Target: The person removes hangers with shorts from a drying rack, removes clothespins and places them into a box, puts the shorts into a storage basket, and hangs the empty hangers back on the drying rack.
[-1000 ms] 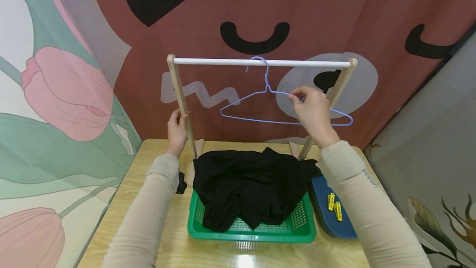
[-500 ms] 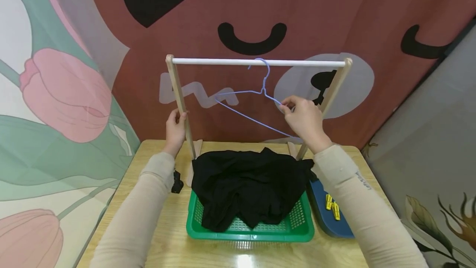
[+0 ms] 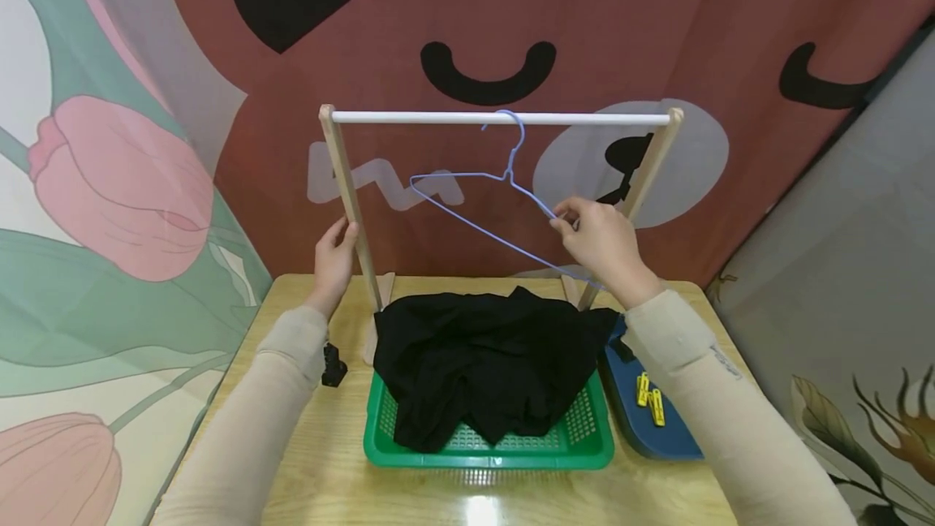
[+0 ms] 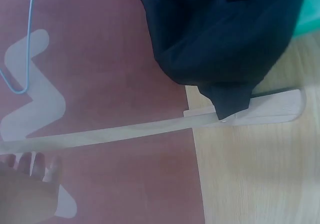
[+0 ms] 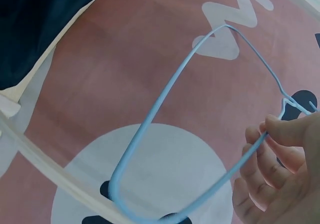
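Note:
A blue clothes hanger (image 3: 467, 226) hangs by its hook from the white rail (image 3: 416, 118) of a small wooden-posted rack, tilted down to the right. My right hand (image 3: 602, 246) pinches its right shoulder between thumb and fingers, as the right wrist view shows at the hanger wire (image 5: 165, 92). By the rack's left post (image 3: 351, 193) is my left hand (image 3: 334, 262), its fingertips at the post and not wrapped round it. In the left wrist view those fingers (image 4: 37, 166) look fairly straight. Black cloth (image 3: 489, 355) lies heaped in a green basket (image 3: 489, 459) below.
Right of the basket lies a dark blue tray or board (image 3: 657, 437), partly under my right sleeve, with yellow clothes pegs (image 3: 655, 406) on it. A small black object (image 3: 333, 365) sits beside my left sleeve on the wooden table (image 3: 314, 445). A patterned curtain backs the rack.
My right hand has moved slightly left and down along with the hanger, whose right end has swung lower and left end higher. My left hand has loosened from the post, shifting left.

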Action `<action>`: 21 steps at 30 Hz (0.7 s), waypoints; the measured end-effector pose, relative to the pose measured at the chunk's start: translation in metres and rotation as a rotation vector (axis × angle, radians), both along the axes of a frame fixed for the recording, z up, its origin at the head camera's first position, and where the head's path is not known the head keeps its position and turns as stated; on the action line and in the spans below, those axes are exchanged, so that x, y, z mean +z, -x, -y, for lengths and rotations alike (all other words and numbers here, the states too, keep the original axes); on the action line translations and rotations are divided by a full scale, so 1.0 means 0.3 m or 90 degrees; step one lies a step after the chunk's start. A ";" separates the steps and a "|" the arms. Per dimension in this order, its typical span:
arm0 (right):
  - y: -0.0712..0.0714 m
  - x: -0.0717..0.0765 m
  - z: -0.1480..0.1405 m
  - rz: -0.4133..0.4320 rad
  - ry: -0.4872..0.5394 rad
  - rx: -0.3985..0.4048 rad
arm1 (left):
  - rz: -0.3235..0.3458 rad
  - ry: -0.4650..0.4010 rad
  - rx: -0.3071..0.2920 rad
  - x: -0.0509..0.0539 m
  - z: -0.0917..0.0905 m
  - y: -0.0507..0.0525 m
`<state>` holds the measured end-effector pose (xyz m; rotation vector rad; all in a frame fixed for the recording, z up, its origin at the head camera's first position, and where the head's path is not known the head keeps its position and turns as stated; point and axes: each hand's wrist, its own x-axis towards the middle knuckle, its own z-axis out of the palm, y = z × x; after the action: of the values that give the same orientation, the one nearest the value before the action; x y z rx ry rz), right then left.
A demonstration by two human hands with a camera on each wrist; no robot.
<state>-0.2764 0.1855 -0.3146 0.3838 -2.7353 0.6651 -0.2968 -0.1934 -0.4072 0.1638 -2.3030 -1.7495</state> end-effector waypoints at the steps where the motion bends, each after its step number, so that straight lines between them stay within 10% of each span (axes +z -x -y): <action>1: -0.005 0.000 -0.005 0.005 -0.005 0.002 | 0.011 -0.004 -0.003 0.000 0.004 -0.008; 21: -0.119 -0.049 -0.191 -0.117 -0.002 0.006 | 0.019 -0.012 -0.041 -0.109 0.076 -0.165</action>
<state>-0.2407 0.2429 -0.3291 0.4364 -2.5628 0.5977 -0.2472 -0.2162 -0.4401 0.1203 -2.3374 -1.8129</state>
